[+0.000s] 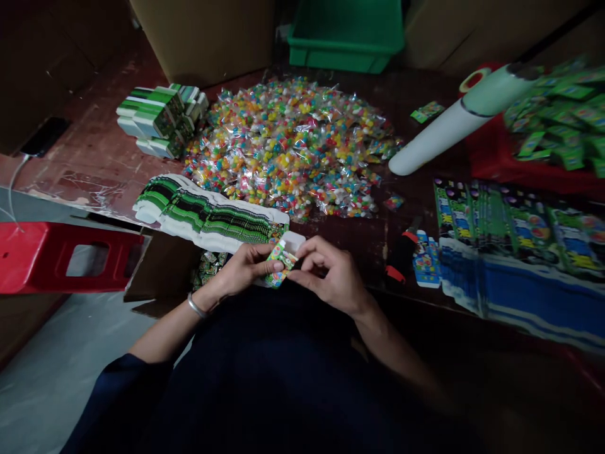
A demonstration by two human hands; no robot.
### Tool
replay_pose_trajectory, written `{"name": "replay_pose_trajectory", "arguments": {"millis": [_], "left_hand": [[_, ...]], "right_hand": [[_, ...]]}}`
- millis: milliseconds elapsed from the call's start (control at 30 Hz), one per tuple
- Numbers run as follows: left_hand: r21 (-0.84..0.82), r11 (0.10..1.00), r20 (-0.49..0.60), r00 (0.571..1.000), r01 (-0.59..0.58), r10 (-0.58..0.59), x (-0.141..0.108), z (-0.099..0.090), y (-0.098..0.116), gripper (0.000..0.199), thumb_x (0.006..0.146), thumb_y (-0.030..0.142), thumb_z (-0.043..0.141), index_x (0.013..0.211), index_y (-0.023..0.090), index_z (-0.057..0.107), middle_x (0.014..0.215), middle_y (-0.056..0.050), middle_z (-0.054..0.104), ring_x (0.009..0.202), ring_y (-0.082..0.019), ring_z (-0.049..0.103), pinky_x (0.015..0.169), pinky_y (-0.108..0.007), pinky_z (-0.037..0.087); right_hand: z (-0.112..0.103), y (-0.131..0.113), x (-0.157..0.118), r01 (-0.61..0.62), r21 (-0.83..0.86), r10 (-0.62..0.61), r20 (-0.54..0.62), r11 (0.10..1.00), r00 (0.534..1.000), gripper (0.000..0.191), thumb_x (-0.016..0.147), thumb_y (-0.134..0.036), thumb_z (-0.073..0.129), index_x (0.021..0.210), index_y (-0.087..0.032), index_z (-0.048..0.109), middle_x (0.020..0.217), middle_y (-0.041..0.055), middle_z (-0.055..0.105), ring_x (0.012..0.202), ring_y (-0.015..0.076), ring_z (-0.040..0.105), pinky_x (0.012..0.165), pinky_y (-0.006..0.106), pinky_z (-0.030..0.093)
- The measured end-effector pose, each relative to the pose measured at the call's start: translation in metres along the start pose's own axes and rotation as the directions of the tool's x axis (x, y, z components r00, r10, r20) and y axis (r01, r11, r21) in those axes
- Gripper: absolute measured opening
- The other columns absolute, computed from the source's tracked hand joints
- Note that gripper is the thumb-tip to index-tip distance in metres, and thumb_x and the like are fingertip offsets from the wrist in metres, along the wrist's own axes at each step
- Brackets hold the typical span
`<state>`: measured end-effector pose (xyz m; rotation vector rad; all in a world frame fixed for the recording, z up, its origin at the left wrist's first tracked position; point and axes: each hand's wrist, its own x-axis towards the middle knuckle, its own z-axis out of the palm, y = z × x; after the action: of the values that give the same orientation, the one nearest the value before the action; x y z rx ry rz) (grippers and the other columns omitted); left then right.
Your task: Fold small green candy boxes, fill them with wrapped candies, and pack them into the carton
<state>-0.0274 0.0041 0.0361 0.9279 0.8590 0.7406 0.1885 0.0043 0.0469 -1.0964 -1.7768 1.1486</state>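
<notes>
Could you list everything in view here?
Table: one, reddish, underneath
Held carton: one, multicoloured, front centre
Sweet packets: many, multicoloured, centre
Flat cartons: many, green-white, front left
Carton bundles: several, green-white, left
Bin: one, green, back
Cylinder: one, mostly white, right
Ring: one, red, behind cylinder
Cutter: one, black and red, right
Printed card: count unclear, blue, beside cutter
Pouches: many, green and blue, right
Sachets: many, green, right
Tray: one, red, right
Phone: one, black, left
Cable: one, white, left
Stool: one, red, left
Cardboard boxes: several, brown, back and left
Bracelet: one, silver, left wrist
Left hand: one, bare, at carton
Right hand: one, bare, at carton
</notes>
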Motion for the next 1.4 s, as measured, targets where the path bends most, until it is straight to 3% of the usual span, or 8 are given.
{"name": "replay_pose_trajectory", "arguments": {"millis": [167,367,533,633,867,1000,1200,1400], "left_hand": [[-0.044,0.987,-0.287,0.948,-0.153,0.134,0.006,0.010,-0.013,0.037,0.073,0.047,0.091,0.092,0.016,0.083,0.083,-0.002,0.078,0.073,-0.015,0.064,0.072,-0.026,0.053],[0.072,0.954,-0.513,0.809,-0.291,0.285,0.016,0.018,-0.032,0.032,0.075,0.045,0.090,0.086,0.017,0.077,0.078,0.000,0.072,0.069,-0.013,0.061,0.067,-0.024,0.053],[0.229,0.885,-0.537,0.706,-0.405,0.462,0.015,0.017,-0.040,0.062,0.075,0.036,0.092,0.131,0.028,0.066,0.104,-0.002,0.072,0.080,-0.014,0.067,0.076,-0.027,0.058],[0.296,0.876,-0.452,0.752,-0.381,0.480,0.011,0.012,-0.037,0.055,0.081,0.036,0.088,0.131,0.026,0.068,0.120,-0.007,0.073,0.094,-0.017,0.070,0.084,-0.030,0.059],[0.141,0.965,-0.161,0.957,-0.221,0.242,0.007,0.002,-0.018,0.042,0.079,0.037,0.090,0.107,0.017,0.068,0.104,-0.006,0.071,0.088,-0.017,0.069,0.077,-0.026,0.058],[0.157,0.950,-0.197,0.934,-0.270,0.298,0.006,0.005,-0.017,0.042,0.082,0.036,0.088,0.106,0.020,0.058,0.105,-0.003,0.064,0.080,-0.011,0.067,0.071,-0.022,0.057],[0.136,0.948,-0.237,0.919,-0.289,0.314,0.002,0.006,-0.018,0.047,0.081,0.034,0.088,0.105,0.022,0.050,0.104,0.000,0.058,0.081,-0.011,0.070,0.069,-0.020,0.061],[0.255,0.918,-0.211,0.909,-0.305,0.360,-0.004,0.000,-0.019,0.041,0.085,0.023,0.082,0.114,0.022,0.053,0.113,-0.004,0.063,0.089,-0.014,0.072,0.079,-0.025,0.064]], "right_hand": [[0.026,0.014,-0.004,-0.054,0.108,0.079,-0.240,0.993,0.968,0.031,0.085,-0.044,0.082,0.103,-0.024,0.068,0.092,0.0028,0.077,0.078,0.0182,0.073,0.067,0.029,0.059],[0.048,0.029,-0.001,-0.086,0.121,0.123,-0.345,0.989,0.931,0.023,0.096,-0.041,0.068,0.084,-0.022,0.067,0.073,-0.0006,0.070,0.064,0.0145,0.065,0.060,0.026,0.055],[0.053,0.042,0.006,0.053,0.106,-0.002,-0.437,0.993,0.899,0.035,0.096,-0.038,0.069,0.129,-0.026,0.068,0.110,0.0069,0.078,0.091,0.0208,0.075,0.082,0.035,0.063],[0.053,0.046,0.006,0.093,0.067,-0.056,-0.427,0.993,0.902,0.037,0.096,-0.037,0.069,0.132,-0.028,0.068,0.122,0.0082,0.076,0.101,0.0228,0.074,0.092,0.040,0.062],[0.043,0.039,0.010,0.100,0.016,-0.085,-0.413,0.995,0.907,0.012,0.097,-0.035,0.064,0.092,-0.024,0.065,0.090,0.0031,0.070,0.084,0.0196,0.068,0.076,0.035,0.057],[0.042,0.036,0.014,0.157,0.081,-0.108,-0.426,0.984,0.898,0.011,0.096,-0.033,0.067,0.093,-0.024,0.061,0.107,0.0069,0.071,0.098,0.0215,0.069,0.081,0.035,0.057],[0.036,0.025,0.019,0.160,0.219,-0.079,-0.338,0.963,0.938,0.024,0.090,-0.044,0.076,0.087,-0.024,0.063,0.085,0.0012,0.066,0.081,0.0176,0.065,0.074,0.032,0.054],[0.020,0.016,0.026,-0.123,0.315,0.174,-0.139,0.941,0.975,0.026,0.079,-0.039,0.087,0.083,-0.022,0.069,0.077,-0.0006,0.069,0.067,0.0143,0.062,0.062,0.028,0.050]]}}
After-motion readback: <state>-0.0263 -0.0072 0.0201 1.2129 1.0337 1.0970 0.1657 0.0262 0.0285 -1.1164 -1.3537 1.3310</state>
